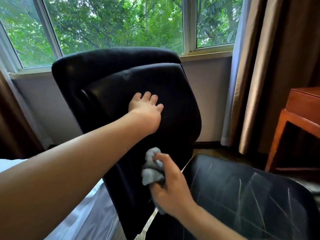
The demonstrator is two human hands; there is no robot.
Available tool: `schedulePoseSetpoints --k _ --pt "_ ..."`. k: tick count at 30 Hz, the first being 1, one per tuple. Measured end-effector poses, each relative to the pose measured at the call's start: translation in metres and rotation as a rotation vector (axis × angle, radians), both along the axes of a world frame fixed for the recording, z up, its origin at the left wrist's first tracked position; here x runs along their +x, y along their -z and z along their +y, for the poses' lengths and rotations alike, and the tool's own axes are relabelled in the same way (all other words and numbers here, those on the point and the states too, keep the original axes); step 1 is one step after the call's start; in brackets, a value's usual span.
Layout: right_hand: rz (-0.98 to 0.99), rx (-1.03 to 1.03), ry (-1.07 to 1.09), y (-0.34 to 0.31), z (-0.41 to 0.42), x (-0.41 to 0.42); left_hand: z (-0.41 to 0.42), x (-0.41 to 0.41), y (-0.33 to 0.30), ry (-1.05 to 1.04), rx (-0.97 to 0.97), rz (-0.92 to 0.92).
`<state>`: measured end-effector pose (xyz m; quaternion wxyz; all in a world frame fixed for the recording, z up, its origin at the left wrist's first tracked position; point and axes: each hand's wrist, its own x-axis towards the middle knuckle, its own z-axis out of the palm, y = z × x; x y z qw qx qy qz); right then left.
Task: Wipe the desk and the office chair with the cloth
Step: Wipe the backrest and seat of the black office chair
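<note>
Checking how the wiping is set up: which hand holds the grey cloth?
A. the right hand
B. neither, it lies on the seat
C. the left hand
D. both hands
A: the right hand grips the bunched grey cloth, while the left hand rests flat on the chair back.

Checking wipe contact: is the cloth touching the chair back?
Cannot tell. In the head view the right hand holds the bunched cloth in front of the chair back; no contact or gap shows.

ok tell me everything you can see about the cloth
The cloth is small, grey-blue and soft-looking, bunched into a crumpled wad. The right hand grips it, with folds sticking out above the fingers and a corner hanging below the palm. It sits against the lower back of the black chair.
</note>
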<state>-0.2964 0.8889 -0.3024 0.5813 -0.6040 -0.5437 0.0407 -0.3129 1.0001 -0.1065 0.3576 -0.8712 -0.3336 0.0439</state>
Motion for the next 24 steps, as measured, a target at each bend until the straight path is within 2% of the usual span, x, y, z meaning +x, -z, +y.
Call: schedulePoseSetpoints --k 3,6,10,14,20,24 --pt "-0.072 -0.031 -0.051 0.003 -0.013 -0.006 0.0 0.0 -0.002 0.003 -0.006 0.001" --pt "-0.165 -0.041 0.02 -0.001 -0.002 0.019 0.002 0.002 -0.002 0.005 -0.003 0.001" --pt "0.06 -0.142 0.213 -0.017 0.035 0.085 0.006 0.005 0.0 0.016 0.0 0.01" --pt "0.126 -0.183 0.267 -0.024 0.057 0.125 0.012 0.007 0.002 0.029 0.006 0.013" --pt "0.241 -0.097 0.377 -0.013 0.059 0.108 0.016 0.012 0.007 0.062 0.008 0.001" --pt "0.163 -0.078 0.293 0.008 0.05 0.057 0.019 0.011 0.007 0.073 -0.003 -0.012"
